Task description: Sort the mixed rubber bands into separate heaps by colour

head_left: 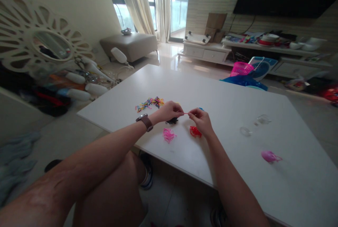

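Between my two hands a small red elastic band [186, 113] is stretched out sideways above the white table [224, 163]. My left hand [170, 110] pinches its left end and my right hand [201, 119] pinches the other. Just below my right hand sits a pile of red bands [194, 132], partly covered by it. A black pile [173, 121] shows under my left hand, and a pink pile [169, 135] lies nearer the table edge. Left of my left hand spreads a mixed-colour pile [150, 103]. A bit of blue [201, 109] peeks out behind my right hand.
On the table's right are a purple pouch-like item [270, 156] and clear plastic pieces [246, 131]. Beyond the far edge stand a pink basket [241, 69] and a low TV cabinet [206, 52]. Lamp parts [87, 87] crowd the floor at left, near a padded bench [129, 45].
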{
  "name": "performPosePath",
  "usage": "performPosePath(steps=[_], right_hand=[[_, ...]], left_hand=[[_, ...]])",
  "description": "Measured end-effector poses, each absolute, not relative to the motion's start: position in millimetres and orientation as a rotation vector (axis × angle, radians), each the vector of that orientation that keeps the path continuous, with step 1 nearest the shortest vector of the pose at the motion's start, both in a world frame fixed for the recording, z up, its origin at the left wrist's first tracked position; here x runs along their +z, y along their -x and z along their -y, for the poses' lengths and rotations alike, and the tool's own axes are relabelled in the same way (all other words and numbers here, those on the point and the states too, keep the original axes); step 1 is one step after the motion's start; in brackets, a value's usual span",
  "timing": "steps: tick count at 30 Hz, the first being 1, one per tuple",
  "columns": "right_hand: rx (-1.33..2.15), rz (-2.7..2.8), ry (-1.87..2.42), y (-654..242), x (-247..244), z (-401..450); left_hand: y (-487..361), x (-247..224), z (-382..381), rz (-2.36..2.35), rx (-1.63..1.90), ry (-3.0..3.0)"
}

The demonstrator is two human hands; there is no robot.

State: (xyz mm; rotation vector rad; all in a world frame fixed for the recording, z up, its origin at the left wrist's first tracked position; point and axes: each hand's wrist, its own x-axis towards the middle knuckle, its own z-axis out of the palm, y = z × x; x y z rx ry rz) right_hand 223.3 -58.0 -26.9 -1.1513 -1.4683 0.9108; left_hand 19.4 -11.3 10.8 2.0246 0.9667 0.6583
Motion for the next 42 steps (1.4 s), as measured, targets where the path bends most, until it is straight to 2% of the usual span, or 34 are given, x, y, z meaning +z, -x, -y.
performPosePath(steps=[11,16,23,36,42], right_hand=[[0.69,1.117,1.212,-236.8,-32.4,51.1],[0.887,1.352,1.109,-221.7,-25.0,57.7],[0.896,1.313,1.175,-258.1,-19.5,51.4],[1.121,1.981,1.383,-275.5,-18.1,58.6],[0.893,2.038,1.439,-275.0,-20.3,57.2]], left_hand=[[-18.6,19.0,11.2,-0.979,0.689,-1.98],[-22.2,14.0,12.5,-0.881,0.668,-1.951],[-12.4,6.8,7.7,-0.957,0.682,-1.952],[-8.4,6.9,9.3,-0.959,0.58,-1.882],[-12.8,7.1,15.3,-0.864,0.701,-1.744]])
